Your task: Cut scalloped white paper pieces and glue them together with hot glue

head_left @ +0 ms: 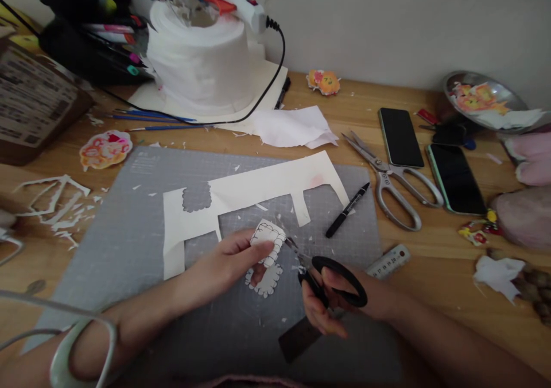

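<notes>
The cutout (268, 240) is pinched in the closed left fingers (253, 251), above the mat (129, 250). The scissors (327, 279), gripped by the right hand (327, 305), lie just right of the cutout, blades pointing at it.

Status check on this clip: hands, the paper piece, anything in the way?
Left hand pinching small scalloped white paper cutout. Right hand working black-handled scissors at its edge. Second scalloped cutout lies below on grey cutting mat.

box (30, 98) cut off left, label unreadable
</notes>
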Tool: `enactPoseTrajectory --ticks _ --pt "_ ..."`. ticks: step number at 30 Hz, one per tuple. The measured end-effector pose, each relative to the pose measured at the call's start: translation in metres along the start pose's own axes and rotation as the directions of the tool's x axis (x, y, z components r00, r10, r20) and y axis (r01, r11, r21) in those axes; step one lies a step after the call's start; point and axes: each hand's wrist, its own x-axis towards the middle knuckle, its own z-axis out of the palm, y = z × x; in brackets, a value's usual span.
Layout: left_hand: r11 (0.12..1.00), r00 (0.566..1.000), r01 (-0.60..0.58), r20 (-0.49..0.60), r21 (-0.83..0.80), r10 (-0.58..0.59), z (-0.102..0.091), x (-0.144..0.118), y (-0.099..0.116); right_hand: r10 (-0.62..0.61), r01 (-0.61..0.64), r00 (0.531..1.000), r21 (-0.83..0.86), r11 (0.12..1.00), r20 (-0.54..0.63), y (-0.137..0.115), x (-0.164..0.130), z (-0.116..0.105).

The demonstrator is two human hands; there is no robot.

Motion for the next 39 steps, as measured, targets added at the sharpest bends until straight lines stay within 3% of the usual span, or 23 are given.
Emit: enactPoseTrajectory --ticks 6,23,29,39 --pt "0.998 1.000 -0.017 0.011 0.059 0.016 -0.002 0.000 -0.002 0.001 -0.001 1.000 0.002 1.000 -0.015 0.001 0.001 0.001" --pt "0.985 0.997 -0.081 -0.032 -0.151 0.077 -0.001 0.003 -0.007 -0.003 0.002 1.000 -0.043 0.999 -0.021 -0.002 0.000 0.002" --pt "0.986 0.990 -0.131 0.040 -0.105 0.136 -0.005 0.005 -0.011 0.000 0.000 1.000 -0.020 1.000 -0.019 -0.002 0.001 0.003" --pt "0.991 0.996 -0.087 0.026 -0.103 0.090 -0.007 0.002 -0.008 0.005 -0.004 1.000 -0.050 0.999 0.009 -0.001 0.000 0.001"
